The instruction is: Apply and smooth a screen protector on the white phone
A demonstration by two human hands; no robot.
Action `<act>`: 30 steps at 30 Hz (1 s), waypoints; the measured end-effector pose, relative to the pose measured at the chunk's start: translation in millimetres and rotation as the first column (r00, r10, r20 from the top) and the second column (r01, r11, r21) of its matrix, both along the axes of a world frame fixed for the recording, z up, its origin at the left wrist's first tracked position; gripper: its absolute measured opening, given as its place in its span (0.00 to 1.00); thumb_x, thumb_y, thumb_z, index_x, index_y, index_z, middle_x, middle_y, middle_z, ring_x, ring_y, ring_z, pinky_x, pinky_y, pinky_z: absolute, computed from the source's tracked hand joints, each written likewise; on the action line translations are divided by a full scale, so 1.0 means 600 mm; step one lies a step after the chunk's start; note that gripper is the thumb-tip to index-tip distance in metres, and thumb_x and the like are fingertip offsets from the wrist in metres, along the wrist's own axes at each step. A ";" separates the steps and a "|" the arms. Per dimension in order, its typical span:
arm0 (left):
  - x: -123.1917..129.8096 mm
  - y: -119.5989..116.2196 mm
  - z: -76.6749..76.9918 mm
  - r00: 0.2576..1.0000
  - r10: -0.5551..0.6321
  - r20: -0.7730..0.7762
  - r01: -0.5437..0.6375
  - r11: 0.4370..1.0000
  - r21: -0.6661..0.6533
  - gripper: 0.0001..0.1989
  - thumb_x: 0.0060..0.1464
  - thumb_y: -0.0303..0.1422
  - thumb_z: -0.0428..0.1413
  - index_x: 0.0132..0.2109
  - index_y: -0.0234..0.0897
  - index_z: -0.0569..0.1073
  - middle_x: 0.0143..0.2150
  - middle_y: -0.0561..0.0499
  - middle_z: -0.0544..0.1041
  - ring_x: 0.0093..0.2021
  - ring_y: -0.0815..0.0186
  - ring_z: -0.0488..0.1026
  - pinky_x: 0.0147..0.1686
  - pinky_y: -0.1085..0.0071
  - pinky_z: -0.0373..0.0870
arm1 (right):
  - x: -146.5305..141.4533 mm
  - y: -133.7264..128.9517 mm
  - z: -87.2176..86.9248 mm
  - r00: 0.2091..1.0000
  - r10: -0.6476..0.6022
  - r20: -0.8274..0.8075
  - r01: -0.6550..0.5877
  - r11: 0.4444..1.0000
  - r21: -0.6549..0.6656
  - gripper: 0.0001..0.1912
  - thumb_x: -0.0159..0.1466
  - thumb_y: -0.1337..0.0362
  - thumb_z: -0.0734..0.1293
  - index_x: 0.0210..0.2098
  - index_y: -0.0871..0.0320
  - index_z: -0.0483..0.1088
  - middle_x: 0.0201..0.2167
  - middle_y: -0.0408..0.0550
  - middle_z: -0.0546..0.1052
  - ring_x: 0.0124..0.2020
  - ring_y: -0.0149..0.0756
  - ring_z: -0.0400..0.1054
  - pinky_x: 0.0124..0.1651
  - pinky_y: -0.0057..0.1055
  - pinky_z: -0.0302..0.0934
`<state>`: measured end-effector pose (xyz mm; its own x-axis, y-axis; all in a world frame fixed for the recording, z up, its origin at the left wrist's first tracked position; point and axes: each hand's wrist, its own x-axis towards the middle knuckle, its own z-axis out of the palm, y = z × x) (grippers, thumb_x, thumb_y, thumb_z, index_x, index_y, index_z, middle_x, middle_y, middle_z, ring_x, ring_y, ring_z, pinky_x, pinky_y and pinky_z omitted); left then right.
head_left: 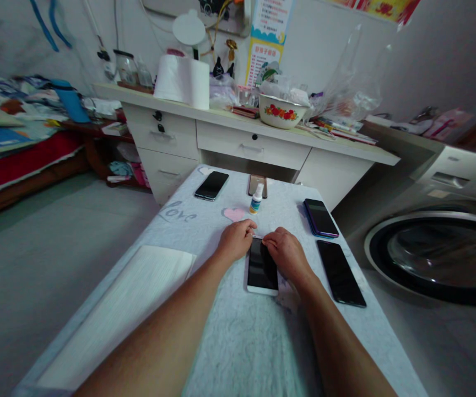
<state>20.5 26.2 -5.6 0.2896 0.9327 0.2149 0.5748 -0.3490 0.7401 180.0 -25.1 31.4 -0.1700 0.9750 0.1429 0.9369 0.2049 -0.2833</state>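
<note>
A white-framed phone [261, 267] with a dark screen lies on the cloth-covered table [238, 342]. At its upper left corner is my left hand [237, 238], fingers curled together. My right hand [286, 251] is closed at the upper right corner, its fingertips on the phone's top edge; what either hand pinches is too small to make out. Just beyond the hands a small white spray bottle [256, 199] stands upright, in front of a gold-toned phone [258, 186]. Another dark phone [212, 185] rests at the far left. Phones lie at the right [321, 218], and a black one [340, 273] nearer me.
A white paper stack [139, 309] lies along the table's left side. Behind the table is a white desk [254, 144] with a flowered bowl [282, 112] and tissue rolls [182, 81]. A washing machine [440, 220] stands at the right, a bed [19, 154] at the left.
</note>
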 end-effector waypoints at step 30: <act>0.000 -0.004 0.003 1.000 -0.008 0.004 0.008 1.000 -0.022 0.13 0.52 0.25 0.49 0.43 0.38 0.74 0.33 0.52 0.78 0.35 0.68 0.73 0.35 0.74 0.66 | 0.031 -0.004 0.009 0.996 -0.081 0.041 0.083 0.996 -0.033 0.09 0.61 0.67 0.63 0.34 0.57 0.76 0.34 0.48 0.75 0.36 0.33 0.67 0.40 0.26 0.54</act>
<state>20.3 24.1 -4.0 0.2962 0.9348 0.1959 0.5689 -0.3375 0.7500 198.8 -27.5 36.9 -0.0941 0.9902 0.1032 0.9607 0.1175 -0.2515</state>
